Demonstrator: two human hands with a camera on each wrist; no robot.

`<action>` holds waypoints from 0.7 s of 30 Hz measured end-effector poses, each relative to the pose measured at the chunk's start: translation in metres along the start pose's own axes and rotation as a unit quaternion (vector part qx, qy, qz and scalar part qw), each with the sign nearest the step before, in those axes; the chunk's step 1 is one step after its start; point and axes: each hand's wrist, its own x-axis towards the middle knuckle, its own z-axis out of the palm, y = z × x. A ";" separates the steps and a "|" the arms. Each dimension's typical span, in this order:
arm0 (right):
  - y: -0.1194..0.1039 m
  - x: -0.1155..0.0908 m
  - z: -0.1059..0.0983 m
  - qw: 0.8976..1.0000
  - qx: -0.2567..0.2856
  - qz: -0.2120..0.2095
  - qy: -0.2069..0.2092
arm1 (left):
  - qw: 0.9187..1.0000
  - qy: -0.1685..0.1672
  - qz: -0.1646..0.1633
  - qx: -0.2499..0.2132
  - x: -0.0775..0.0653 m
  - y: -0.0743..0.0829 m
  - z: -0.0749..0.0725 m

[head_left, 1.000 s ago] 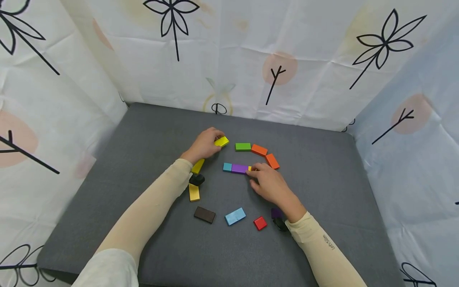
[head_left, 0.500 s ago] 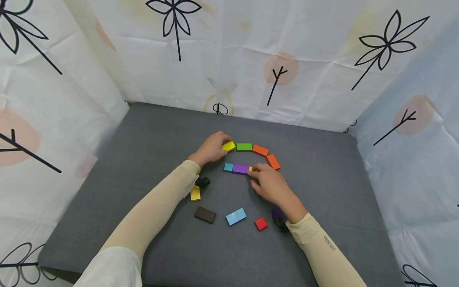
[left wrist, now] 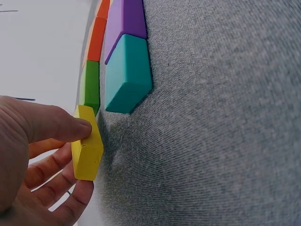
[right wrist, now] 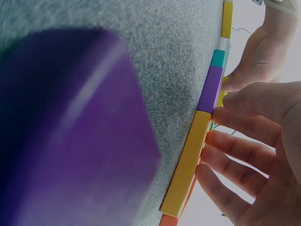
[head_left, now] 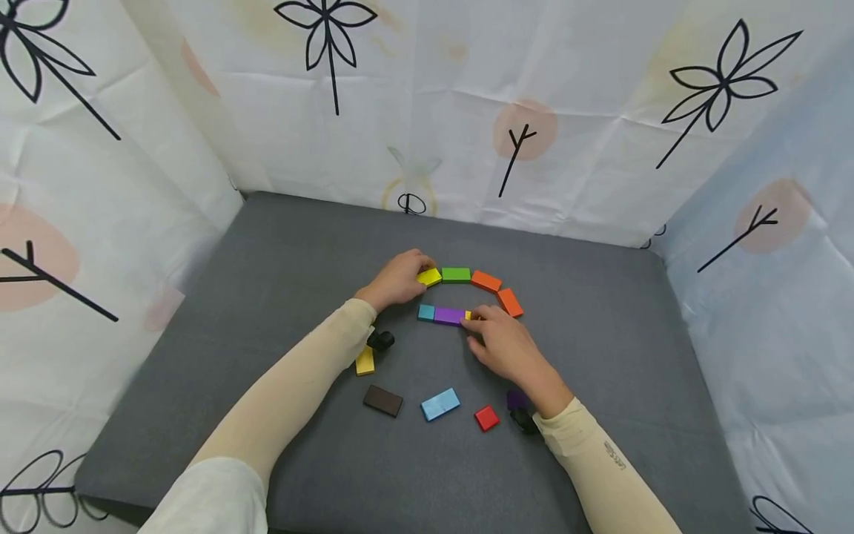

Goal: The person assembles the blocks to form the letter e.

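Backdrop cloth: white with black-line flowers and peach discs point(head_left: 587, 67), filling the top and both sides of the head view.
Table: dark grey fabric surface point(head_left: 600, 445), across the centre and bottom.
Sleeves: cream, the left one point(head_left: 287, 386) rising from bottom left, the right one point(head_left: 607, 467) from bottom right.
Left hand: at frame centre point(head_left: 396, 278), gripping the yellow block, thumb on its near face, fingers behind.
Right hand: just right of centre point(head_left: 503, 341), fingers extended and resting along the side of the amber block; not clenched.
Amber block: long point(right wrist: 188, 165), running diagonally through the centre of the right wrist view, end to end with the purple block point(right wrist: 210, 89).
Brown block and light blue block: lower centre, brown point(head_left: 383, 400) left of light blue point(head_left: 440, 405), well apart.
Yellow block: at frame centre point(head_left: 430, 277), its right end close against the green block point(head_left: 457, 275); contact is hard to tell.
Orange blocks: two point(head_left: 485, 281), curving down rightward from green.
Teal block: short point(head_left: 426, 313), at purple's left end.
Red block: small point(head_left: 487, 418), lower centre-right.
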 end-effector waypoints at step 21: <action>0.001 0.000 0.000 1.000 -0.006 0.002 -0.001 | 1.000 -0.009 -0.012 -0.004 0.003 -0.002 0.006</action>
